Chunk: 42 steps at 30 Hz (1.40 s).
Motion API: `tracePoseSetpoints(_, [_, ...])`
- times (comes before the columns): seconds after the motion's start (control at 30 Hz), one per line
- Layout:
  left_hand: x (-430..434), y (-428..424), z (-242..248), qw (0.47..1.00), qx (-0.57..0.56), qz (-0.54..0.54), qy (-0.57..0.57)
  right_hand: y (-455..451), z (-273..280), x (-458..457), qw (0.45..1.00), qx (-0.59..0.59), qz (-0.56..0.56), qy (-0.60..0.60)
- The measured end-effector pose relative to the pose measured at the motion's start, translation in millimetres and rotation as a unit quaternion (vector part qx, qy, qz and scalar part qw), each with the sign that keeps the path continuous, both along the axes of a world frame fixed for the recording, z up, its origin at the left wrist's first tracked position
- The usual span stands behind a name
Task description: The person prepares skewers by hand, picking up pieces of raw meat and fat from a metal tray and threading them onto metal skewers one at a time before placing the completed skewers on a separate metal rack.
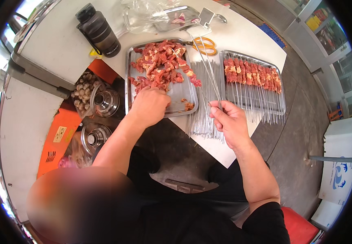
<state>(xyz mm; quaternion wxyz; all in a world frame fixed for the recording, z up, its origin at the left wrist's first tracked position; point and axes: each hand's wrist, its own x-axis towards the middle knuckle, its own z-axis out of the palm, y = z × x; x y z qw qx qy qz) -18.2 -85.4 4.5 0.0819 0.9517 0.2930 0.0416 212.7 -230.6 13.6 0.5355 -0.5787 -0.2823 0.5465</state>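
My right hand grips several thin metal skewers that point up and away. One of them slants left and carries threaded pieces of raw meat. My left hand is curled at the near side of a pile of cut raw meat; its fingertips are hidden, so whether they pinch a piece cannot be seen. The pile lies in a metal tray. Right of that tray, a bundle of bare metal skewers lies on the white table. A second metal tray holds a row of loaded meat skewers.
Orange-handled scissors rest by the meat tray. Behind stand a dark water bottle, plastic bags and another tray with onion pieces. Lower left are garlic bulbs and glass lids. The table corner juts towards my knees.
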Motion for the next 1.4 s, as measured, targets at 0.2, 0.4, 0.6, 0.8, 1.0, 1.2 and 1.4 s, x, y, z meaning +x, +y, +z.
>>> tracePoseSetpoints(0.2, [20,-2,-8,0.998,0.025,0.032,0.054,2,0,-2,1.000,0.001,0.003,0.000])
tracePoseSetpoints(0.4, [10,12,-2,0.997,-0.050,0.054,-0.007,1,-1,3,1.000,0.002,-0.016,0.007])
tracePoseSetpoints(0.6, [-9,32,24,0.961,-0.241,0.116,-0.069,-2,1,5,1.000,0.010,-0.020,0.022])
tracePoseSetpoints(0.8, [40,33,-28,0.957,0.014,0.038,-0.287,5,-1,-3,1.000,0.000,-0.018,0.020])
tracePoseSetpoints(1.0, [63,37,-37,0.986,0.082,0.083,-0.119,2,-4,1,1.000,-0.009,-0.025,0.015])
tracePoseSetpoints(1.2, [60,34,-30,0.992,0.053,0.068,-0.096,-2,-4,10,0.999,0.003,-0.032,-0.001])
tracePoseSetpoints(1.4, [59,29,-30,0.989,0.058,0.046,-0.131,-1,4,10,1.000,0.005,-0.026,0.006])
